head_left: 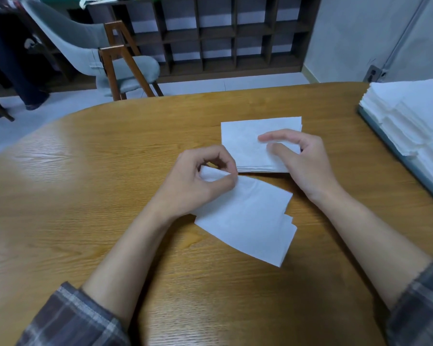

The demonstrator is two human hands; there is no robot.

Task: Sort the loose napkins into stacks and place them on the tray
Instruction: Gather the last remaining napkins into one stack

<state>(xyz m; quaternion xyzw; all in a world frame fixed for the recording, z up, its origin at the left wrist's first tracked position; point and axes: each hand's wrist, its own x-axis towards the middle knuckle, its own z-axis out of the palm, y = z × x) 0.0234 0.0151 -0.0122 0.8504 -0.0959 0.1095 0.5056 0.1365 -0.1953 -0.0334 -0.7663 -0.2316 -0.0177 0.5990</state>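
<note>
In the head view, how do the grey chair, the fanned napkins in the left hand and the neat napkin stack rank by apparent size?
1. grey chair
2. fanned napkins
3. neat napkin stack
Two and three may truly match: the fanned ones lie nearer the camera and are spread.

Bare table (73, 196) wood from 7 to 11 o'clock leaves a hand wide passage. At centre, the squared napkin stack (243, 146) and the fanned napkins (248, 221) leave only a narrow strip between them. At 3 o'clock, the tray (408, 159), piled with napkins (410, 113), blocks the edge.
</note>
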